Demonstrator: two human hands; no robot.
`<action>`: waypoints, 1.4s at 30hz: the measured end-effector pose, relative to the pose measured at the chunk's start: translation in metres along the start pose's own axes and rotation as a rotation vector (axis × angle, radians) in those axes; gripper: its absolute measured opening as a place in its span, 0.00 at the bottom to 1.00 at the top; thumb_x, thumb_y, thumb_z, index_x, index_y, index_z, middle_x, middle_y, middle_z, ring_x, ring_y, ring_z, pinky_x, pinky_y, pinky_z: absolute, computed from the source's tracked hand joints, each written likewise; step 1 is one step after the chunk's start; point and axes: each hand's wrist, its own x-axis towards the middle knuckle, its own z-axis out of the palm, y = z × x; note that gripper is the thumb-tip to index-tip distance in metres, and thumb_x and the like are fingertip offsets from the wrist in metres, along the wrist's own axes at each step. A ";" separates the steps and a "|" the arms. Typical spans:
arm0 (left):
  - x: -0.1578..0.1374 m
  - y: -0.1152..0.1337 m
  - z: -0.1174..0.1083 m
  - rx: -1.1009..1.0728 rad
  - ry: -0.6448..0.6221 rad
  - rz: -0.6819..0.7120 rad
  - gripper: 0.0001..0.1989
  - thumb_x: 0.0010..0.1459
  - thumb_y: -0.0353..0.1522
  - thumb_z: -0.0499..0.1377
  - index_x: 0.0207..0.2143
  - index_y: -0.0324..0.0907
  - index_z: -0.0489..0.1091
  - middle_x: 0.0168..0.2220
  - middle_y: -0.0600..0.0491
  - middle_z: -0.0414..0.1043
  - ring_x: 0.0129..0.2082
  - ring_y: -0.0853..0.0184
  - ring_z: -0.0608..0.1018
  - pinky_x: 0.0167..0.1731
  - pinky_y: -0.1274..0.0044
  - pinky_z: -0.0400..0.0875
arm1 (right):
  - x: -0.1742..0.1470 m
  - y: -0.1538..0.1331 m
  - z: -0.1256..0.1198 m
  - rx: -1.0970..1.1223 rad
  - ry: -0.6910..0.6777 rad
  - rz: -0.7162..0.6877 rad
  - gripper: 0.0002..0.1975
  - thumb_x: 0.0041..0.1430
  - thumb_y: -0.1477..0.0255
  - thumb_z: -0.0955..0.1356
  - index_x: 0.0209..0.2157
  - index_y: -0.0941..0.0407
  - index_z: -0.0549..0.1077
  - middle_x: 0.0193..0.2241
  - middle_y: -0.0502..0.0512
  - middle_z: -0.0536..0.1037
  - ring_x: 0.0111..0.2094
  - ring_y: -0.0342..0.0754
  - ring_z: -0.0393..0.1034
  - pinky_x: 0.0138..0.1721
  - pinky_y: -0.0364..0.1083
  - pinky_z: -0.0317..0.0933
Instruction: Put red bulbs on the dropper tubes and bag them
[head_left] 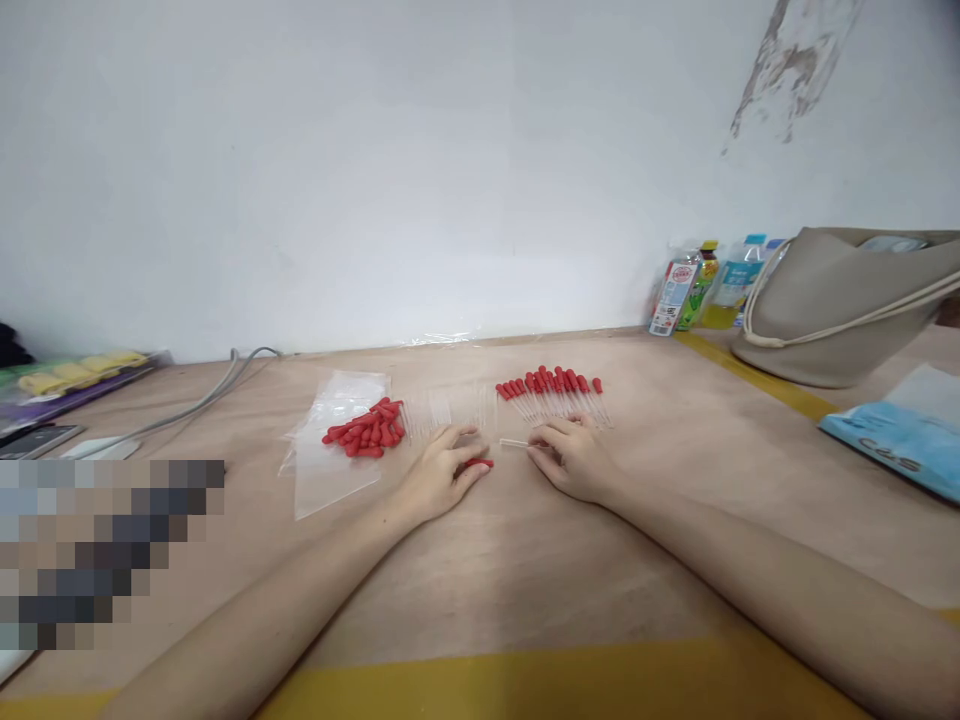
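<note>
Between the thumb and fingers of my left hand [442, 474] is a red rubber dropper bulb [480, 462]. My right hand [571, 456] pinches a clear glass dropper tube [514, 442], its free end pointing left toward the bulb with a small gap between them. Left of my left hand, a pile of loose red bulbs [367, 432] lies on a clear plastic bag [322, 480]. Several bare glass tubes [442, 408] lie behind my left hand. Beyond my right hand rests a row of droppers with red bulbs fitted [555, 382].
Drink bottles [675, 290] and a grey-beige bag [855, 310] stand at the back right, near a blue packet [900, 445]. A grey cable [206, 400], a phone [37, 440] and a tray with yellow items [75, 380] are at the left. A white wall [375, 180] bounds the table.
</note>
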 end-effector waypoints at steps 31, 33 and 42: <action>-0.002 0.008 -0.001 -0.389 -0.041 -0.148 0.10 0.57 0.34 0.52 0.34 0.40 0.70 0.29 0.54 0.73 0.29 0.70 0.73 0.30 0.79 0.67 | 0.001 -0.006 0.002 0.180 -0.077 -0.110 0.09 0.59 0.71 0.60 0.27 0.56 0.68 0.23 0.49 0.71 0.27 0.41 0.63 0.40 0.46 0.46; -0.003 0.009 -0.002 -0.399 -0.068 -0.129 0.10 0.57 0.34 0.52 0.35 0.40 0.71 0.31 0.54 0.73 0.30 0.70 0.74 0.31 0.79 0.67 | 0.002 -0.004 0.001 0.189 -0.100 -0.121 0.08 0.59 0.71 0.61 0.29 0.56 0.69 0.25 0.49 0.72 0.27 0.41 0.63 0.40 0.47 0.46; -0.004 0.009 0.001 -0.269 -0.060 -0.094 0.12 0.57 0.37 0.52 0.34 0.40 0.71 0.28 0.53 0.72 0.27 0.70 0.72 0.29 0.78 0.66 | 0.005 -0.013 -0.005 0.074 -0.079 -0.126 0.11 0.58 0.71 0.60 0.25 0.56 0.70 0.22 0.49 0.71 0.24 0.40 0.60 0.35 0.46 0.44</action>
